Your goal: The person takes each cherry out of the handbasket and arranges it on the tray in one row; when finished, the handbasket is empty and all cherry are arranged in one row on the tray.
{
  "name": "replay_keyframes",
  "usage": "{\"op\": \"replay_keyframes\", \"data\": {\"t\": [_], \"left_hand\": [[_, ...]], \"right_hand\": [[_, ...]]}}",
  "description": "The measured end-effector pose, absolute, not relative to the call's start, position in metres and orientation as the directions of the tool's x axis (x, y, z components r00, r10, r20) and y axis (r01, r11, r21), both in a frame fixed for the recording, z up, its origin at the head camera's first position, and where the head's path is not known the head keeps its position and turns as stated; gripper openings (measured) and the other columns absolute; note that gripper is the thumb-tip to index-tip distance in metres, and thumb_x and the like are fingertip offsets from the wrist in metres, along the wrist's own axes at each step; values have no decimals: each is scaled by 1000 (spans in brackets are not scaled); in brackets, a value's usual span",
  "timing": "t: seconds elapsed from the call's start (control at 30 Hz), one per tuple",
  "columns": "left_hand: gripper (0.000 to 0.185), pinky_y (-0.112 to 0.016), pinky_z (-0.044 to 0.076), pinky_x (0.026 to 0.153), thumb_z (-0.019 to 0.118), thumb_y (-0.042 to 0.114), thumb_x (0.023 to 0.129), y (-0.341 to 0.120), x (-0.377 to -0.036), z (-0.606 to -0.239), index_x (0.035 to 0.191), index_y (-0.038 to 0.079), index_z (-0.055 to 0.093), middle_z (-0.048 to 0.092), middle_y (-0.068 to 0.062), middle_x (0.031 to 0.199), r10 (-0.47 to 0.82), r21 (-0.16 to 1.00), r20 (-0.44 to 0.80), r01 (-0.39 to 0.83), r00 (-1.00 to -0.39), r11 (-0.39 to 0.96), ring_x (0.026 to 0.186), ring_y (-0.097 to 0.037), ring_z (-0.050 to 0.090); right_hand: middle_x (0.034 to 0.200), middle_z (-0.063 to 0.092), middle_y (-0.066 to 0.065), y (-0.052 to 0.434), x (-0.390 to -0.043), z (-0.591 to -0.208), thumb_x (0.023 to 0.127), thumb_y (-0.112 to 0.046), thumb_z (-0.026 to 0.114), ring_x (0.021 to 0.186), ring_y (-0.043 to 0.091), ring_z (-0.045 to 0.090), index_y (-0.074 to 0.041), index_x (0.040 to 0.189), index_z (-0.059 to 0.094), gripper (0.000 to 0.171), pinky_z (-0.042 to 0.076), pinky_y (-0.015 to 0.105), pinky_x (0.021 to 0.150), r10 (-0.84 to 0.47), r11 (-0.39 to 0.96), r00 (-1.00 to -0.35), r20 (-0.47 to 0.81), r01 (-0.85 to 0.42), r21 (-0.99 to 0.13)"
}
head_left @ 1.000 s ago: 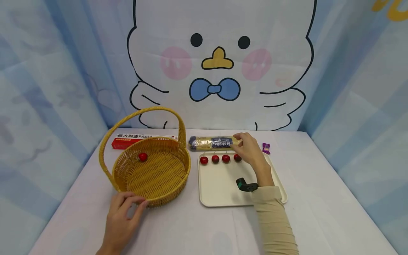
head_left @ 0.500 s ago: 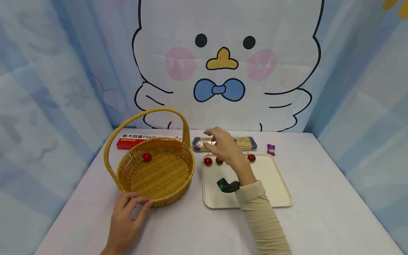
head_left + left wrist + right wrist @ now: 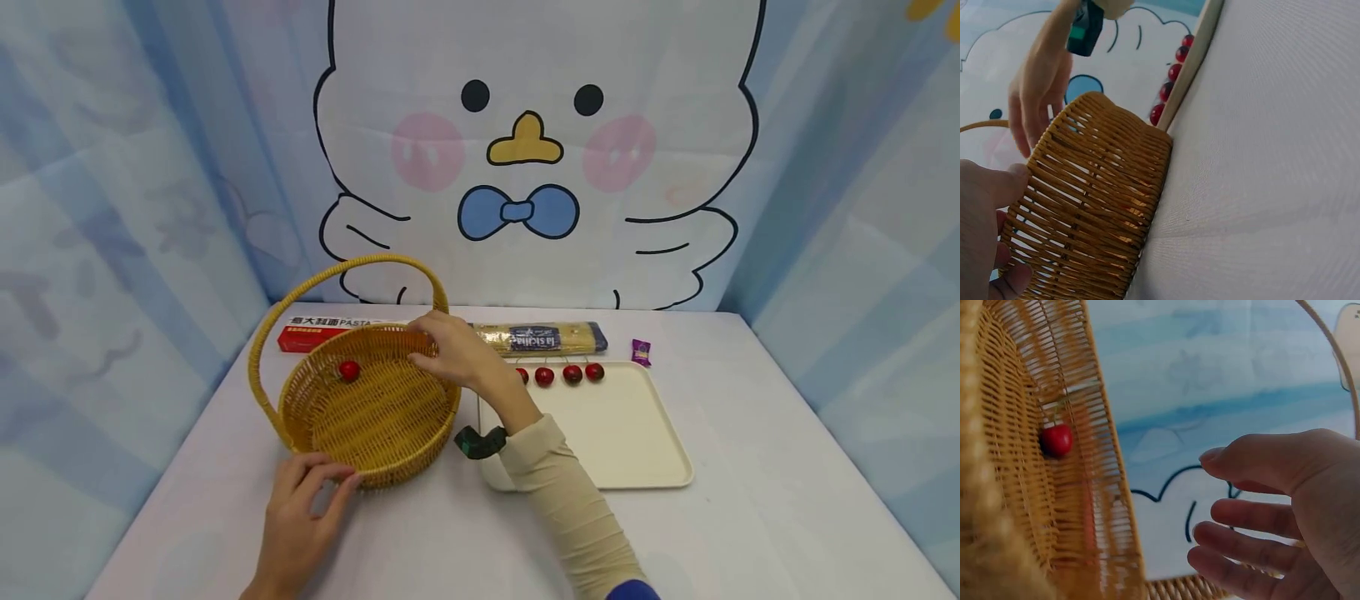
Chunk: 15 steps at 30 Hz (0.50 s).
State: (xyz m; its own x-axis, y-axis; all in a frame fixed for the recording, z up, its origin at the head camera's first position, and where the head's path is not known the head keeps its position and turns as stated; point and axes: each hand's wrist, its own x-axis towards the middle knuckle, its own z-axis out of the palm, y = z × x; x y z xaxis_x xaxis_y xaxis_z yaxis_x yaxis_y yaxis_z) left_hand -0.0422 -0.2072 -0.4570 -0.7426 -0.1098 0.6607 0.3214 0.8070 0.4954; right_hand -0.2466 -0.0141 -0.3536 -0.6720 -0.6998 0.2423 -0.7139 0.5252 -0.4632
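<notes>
A round yellow wicker basket (image 3: pixel 378 412) with a tall hoop handle stands at the left. My left hand (image 3: pixel 300 512) grips its near rim between thumb and fingers; in the left wrist view, the thumb (image 3: pixel 1013 178) lies at the rim. One red cherry (image 3: pixel 348 371) lies inside, by the far left wall. My right hand (image 3: pixel 461 354) hangs over the basket's right rim, fingers spread and curved, holding nothing, as the right wrist view shows. A cream tray (image 3: pixel 626 437) to the right bears a row of several cherries (image 3: pixel 572 374) along its far edge; my right arm partly covers it.
Behind the tray lies a clear pack of spaghetti (image 3: pixel 577 337). A red and white pasta box (image 3: pixel 307 333) sits behind the basket. A small purple wrapped sweet (image 3: pixel 641 352) lies beyond the tray's far right corner. A printed curtain (image 3: pixel 525 258) closes off the back.
My right hand has travelled left, from the tray's far right end across the cherries to the basket's right rim. The left hand stays on the basket rim. The head view has shifted slightly.
</notes>
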Motion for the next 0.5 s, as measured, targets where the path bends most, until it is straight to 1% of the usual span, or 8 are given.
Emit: {"op": "replay_keyframes", "data": {"t": [0.13, 0.3, 0.4, 0.5], "left_hand": [[20, -21, 35, 86, 86, 2, 75, -209, -43, -457, 87, 9, 71, 56, 0, 96, -110, 503, 657, 325, -745, 801, 97, -12, 47], [22, -20, 35, 87, 86, 0, 73, -210, -44, -458, 87, 10, 71, 57, 0, 96, -102, 499, 681, 357, -725, 790, 96, -13, 48], [25, -19, 36, 87, 87, -2, 71, -209, -43, -458, 86, 10, 72, 57, 1, 95, -98, 482, 697, 363, -711, 797, 95, -12, 48], [26, -19, 36, 86, 88, -2, 70, -208, -43, -458, 86, 11, 72, 57, 2, 96, -95, 461, 707, 355, -700, 813, 95, -11, 48]], "right_hand": [[133, 62, 8, -40, -251, -354, 97, -27, 67, 116, 22, 61, -10, 136, 59, 43, 51, 34, 100, -737, 530, -650, 186, -726, -439], [134, 61, 6, -69, -258, -354, 98, -27, 66, 116, 19, 61, -11, 137, 59, 44, 50, 30, 99, -778, 529, -618, 118, -744, -407], [135, 61, 5, -84, -263, -357, 98, -28, 65, 118, 19, 59, -11, 138, 58, 44, 49, 31, 101, -798, 527, -598, 77, -754, -392], [139, 58, 3, -96, -266, -361, 98, -28, 66, 128, 18, 55, -13, 140, 57, 46, 46, 32, 107, -803, 544, -595, 20, -747, -384]]}}
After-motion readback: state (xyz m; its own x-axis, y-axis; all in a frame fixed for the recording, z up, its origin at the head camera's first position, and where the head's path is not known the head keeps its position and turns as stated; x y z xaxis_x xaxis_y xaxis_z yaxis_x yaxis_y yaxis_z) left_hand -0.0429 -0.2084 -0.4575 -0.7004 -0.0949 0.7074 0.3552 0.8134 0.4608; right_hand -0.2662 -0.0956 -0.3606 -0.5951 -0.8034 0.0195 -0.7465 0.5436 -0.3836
